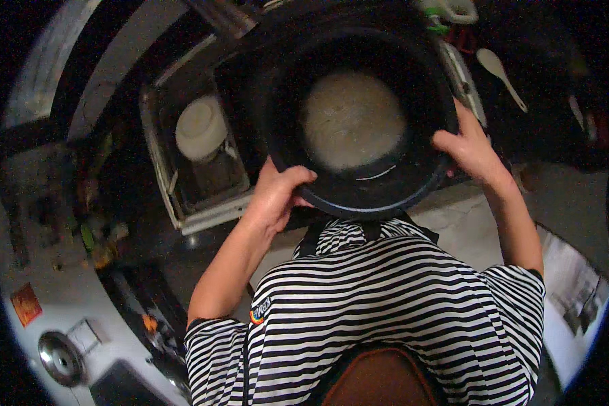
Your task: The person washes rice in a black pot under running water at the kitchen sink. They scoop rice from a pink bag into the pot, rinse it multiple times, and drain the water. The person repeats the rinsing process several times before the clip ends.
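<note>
A large black round pot [362, 203] is held up in front of my body, over the counter and part of the sink. At its bottom lies a pale, whitish mass [353, 122] that looks like rice in cloudy water; the grains are too blurred to be sure. My left hand [281, 193] grips the pot's near-left rim, its thumb over the edge. On the right side, my right hand [470, 145] clasps the rim the same way, fingers mostly hidden beneath. Left of the pot, a white round bowl [201, 127] sits in the sink [157, 166].
A white rice spoon [499, 71] lies on the dark counter at the right. Beyond the pot at upper left, a metal tube-like piece [227, 17] reaches toward the sink. At lower left, a shiny round metal object [61, 355] rests on a white surface.
</note>
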A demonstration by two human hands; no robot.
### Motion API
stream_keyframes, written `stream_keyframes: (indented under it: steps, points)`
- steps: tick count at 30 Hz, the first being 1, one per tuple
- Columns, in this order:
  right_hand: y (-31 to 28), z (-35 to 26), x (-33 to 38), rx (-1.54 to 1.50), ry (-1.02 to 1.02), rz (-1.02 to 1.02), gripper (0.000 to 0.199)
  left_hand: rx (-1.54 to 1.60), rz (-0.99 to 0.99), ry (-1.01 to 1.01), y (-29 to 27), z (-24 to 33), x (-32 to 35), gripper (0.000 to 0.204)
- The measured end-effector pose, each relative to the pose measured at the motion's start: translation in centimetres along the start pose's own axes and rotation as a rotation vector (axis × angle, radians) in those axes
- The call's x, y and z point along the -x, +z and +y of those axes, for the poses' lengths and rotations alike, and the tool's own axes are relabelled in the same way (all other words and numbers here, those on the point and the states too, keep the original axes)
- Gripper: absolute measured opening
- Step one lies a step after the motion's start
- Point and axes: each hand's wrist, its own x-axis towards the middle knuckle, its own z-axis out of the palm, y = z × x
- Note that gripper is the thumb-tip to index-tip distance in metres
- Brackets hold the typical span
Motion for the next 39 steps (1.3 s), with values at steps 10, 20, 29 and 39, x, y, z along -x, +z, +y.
stream_keyframes:
  steps: [10, 20, 29, 39]
  points:
    - [1.6, 7.4, 19.2, -0.224, 0.135, 0.514, 0.050, -0.218, -0.573, -0.074, 6.0, -3.5, 2.8, 0.050]
    - [6.7, 12.3, 30.8, -0.390, 0.273, 0.695, 0.042, -0.467, -0.723, -0.178, 8.6, -10.0, 6.1, 0.046]
    - [2.9, 19.2, 37.2, -0.550, 0.255, 0.812, 0.039, -0.542, -0.724, -0.166, 17.3, -13.9, 9.0, 0.047]
    - [-4.9, 27.5, 44.2, -0.700, 0.323, 0.899, 0.040, -0.685, -0.701, -0.187, 31.0, -18.9, 11.5, 0.050]
